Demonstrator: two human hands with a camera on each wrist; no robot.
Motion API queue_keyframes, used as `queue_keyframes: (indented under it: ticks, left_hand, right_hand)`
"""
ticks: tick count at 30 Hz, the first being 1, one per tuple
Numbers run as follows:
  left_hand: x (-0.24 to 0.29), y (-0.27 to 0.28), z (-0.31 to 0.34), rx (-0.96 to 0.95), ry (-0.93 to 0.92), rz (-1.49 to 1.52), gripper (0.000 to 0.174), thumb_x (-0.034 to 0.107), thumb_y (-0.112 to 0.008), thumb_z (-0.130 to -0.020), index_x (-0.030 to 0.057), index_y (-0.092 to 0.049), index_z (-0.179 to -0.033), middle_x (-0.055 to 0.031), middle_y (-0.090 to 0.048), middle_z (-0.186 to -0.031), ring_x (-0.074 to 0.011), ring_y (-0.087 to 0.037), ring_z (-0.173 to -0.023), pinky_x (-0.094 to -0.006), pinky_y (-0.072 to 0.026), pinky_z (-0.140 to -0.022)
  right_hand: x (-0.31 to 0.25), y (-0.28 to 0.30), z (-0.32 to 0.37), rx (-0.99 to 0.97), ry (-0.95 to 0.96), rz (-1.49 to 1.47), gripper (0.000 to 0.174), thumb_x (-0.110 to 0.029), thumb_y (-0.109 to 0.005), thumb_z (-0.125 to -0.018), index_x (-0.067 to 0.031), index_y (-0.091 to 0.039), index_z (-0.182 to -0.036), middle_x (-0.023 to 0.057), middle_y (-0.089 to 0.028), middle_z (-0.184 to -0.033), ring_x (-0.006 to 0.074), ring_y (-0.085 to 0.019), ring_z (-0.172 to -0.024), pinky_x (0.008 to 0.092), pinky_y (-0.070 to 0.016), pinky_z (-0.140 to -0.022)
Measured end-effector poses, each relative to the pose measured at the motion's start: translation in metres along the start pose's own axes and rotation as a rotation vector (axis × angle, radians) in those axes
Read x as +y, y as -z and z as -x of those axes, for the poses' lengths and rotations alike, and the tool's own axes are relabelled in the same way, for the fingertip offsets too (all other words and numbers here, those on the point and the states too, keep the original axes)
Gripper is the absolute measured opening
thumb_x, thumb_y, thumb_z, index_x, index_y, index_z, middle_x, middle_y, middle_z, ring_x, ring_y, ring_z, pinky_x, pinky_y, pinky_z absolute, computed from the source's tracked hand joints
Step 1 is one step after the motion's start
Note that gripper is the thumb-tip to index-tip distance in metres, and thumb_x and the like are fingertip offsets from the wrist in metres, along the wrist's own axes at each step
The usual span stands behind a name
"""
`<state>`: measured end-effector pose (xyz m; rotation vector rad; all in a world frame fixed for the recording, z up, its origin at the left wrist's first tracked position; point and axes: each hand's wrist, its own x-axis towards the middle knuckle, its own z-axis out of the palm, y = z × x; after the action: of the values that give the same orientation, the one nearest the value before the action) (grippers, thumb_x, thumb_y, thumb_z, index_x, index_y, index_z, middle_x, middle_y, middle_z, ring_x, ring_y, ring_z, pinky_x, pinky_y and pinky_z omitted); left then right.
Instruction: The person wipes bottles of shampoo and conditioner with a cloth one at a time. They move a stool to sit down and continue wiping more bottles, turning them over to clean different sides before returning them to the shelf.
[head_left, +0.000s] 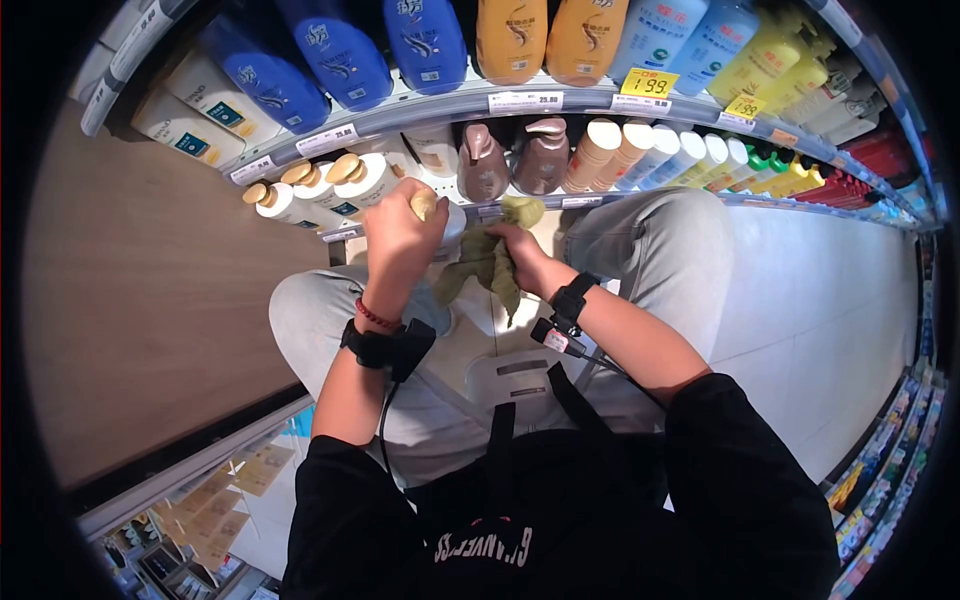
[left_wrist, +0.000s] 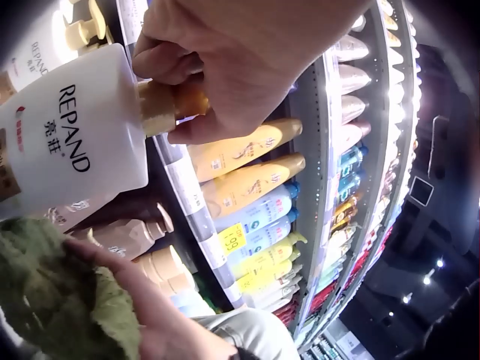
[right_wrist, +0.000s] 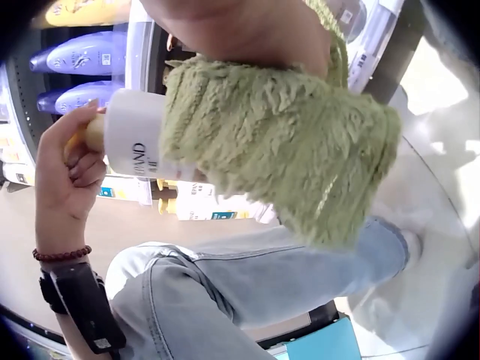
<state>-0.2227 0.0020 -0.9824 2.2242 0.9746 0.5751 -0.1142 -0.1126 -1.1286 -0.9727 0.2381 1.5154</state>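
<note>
My left hand (head_left: 398, 235) grips the gold pump top (head_left: 423, 205) of a white bottle lettered REPAND (left_wrist: 79, 124). The bottle is tilted on its side in the left wrist view, off the shelf. A fuzzy green cloth (right_wrist: 277, 142) hangs from my right hand (head_left: 527, 262), whose fingers are curled round it. In the right wrist view the cloth overlaps the lower part of the bottle and hides it. More white bottles with gold pumps (head_left: 365, 178) stand on the low shelf just beyond my left hand.
Brown pump bottles (head_left: 483, 165) and a row of pale bottles line the low shelf (head_left: 575, 203). Above it stand blue bottles (head_left: 428, 45) and orange bottles (head_left: 512, 40) behind price tags. My bent knees (head_left: 655, 245) flank the hands. A brown panel (head_left: 150, 290) is at the left.
</note>
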Motion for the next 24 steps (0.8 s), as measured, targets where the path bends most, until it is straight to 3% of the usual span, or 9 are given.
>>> queue_keyframes:
  ticks: [2, 6, 7, 10, 14, 16, 24]
  left_hand:
    - [-0.009, -0.006, -0.005, 0.025, -0.029, -0.022, 0.02, 0.02, -0.068, -0.07, 0.0027, -0.063, -0.08, -0.0201, -0.062, -0.068, -0.0347, -0.063, -0.068, -0.0385, -0.0487, -0.064]
    - [-0.019, -0.003, -0.02, 0.12, 0.059, -0.047, 0.023, 0.021, -0.069, -0.068, 0.0024, -0.064, -0.081, -0.0195, -0.063, -0.068, -0.0343, -0.064, -0.068, -0.0378, -0.0492, -0.065]
    - [-0.021, -0.001, -0.024, 0.126, 0.085, -0.046, 0.024, 0.021, -0.069, -0.067, 0.0025, -0.065, -0.081, -0.0193, -0.063, -0.067, -0.0342, -0.064, -0.068, -0.0377, -0.0493, -0.066]
    - [-0.025, -0.002, -0.034, 0.177, 0.1, -0.051, 0.026, 0.024, -0.071, -0.066, 0.003, -0.065, -0.082, -0.0196, -0.063, -0.067, -0.0341, -0.064, -0.066, -0.0382, -0.0489, -0.065]
    - [-0.031, -0.011, -0.049, 0.256, 0.046, -0.086, 0.03, 0.024, -0.071, -0.067, 0.0009, -0.065, -0.085, -0.0196, -0.064, -0.072, -0.0328, -0.063, -0.069, -0.0376, -0.0481, -0.067]
    - [-0.028, -0.016, -0.055, 0.252, 0.077, -0.071, 0.034, 0.025, -0.072, -0.067, -0.0011, -0.064, -0.089, -0.0177, -0.066, -0.08, -0.0294, -0.064, -0.074, -0.0346, -0.0479, -0.07]
    - [-0.042, -0.039, -0.077, 0.289, 0.121, -0.057, 0.035, 0.024, -0.072, -0.067, -0.0024, -0.064, -0.09, -0.0193, -0.066, -0.081, -0.0297, -0.065, -0.077, -0.0358, -0.0493, -0.071]
  right_hand:
    - [-0.001, -0.004, 0.004, -0.058, -0.019, 0.07, 0.031, -0.027, -0.046, -0.087, -0.0015, -0.057, -0.101, 0.0131, -0.064, -0.088, 0.0248, -0.064, -0.076, 0.0364, -0.0526, -0.068]
    - [0.002, -0.018, 0.017, -0.045, 0.032, 0.275, 0.028, -0.018, -0.051, -0.083, 0.0033, -0.052, -0.101, 0.0135, -0.061, -0.089, 0.023, -0.061, -0.073, 0.035, -0.0509, -0.063]
    - [0.0, -0.022, 0.024, -0.062, 0.061, 0.372, 0.032, -0.014, -0.053, -0.08, 0.005, -0.05, -0.105, 0.0134, -0.06, -0.093, 0.0218, -0.061, -0.079, 0.0327, -0.05, -0.068]
    - [-0.005, -0.041, 0.055, 0.01, 0.173, 0.63, 0.038, -0.015, -0.056, -0.077, 0.0052, -0.049, -0.108, 0.0141, -0.06, -0.096, 0.0216, -0.06, -0.083, 0.0314, -0.0486, -0.07]
    - [-0.004, -0.028, 0.046, -0.052, 0.19, 0.783, 0.044, -0.018, -0.059, -0.073, 0.0073, -0.051, -0.108, 0.0163, -0.06, -0.097, 0.024, -0.06, -0.087, 0.0329, -0.0476, -0.075]
    - [-0.007, -0.023, 0.048, -0.019, 0.23, 0.823, 0.044, -0.021, -0.061, -0.072, 0.0068, -0.053, -0.106, 0.0172, -0.061, -0.097, 0.0252, -0.06, -0.088, 0.0335, -0.0476, -0.076]
    - [-0.028, -0.02, 0.064, 0.02, 0.263, 0.882, 0.044, -0.021, -0.06, -0.079, 0.0067, -0.05, -0.111, 0.015, -0.059, -0.101, 0.0217, -0.059, -0.09, 0.0324, -0.0465, -0.079]
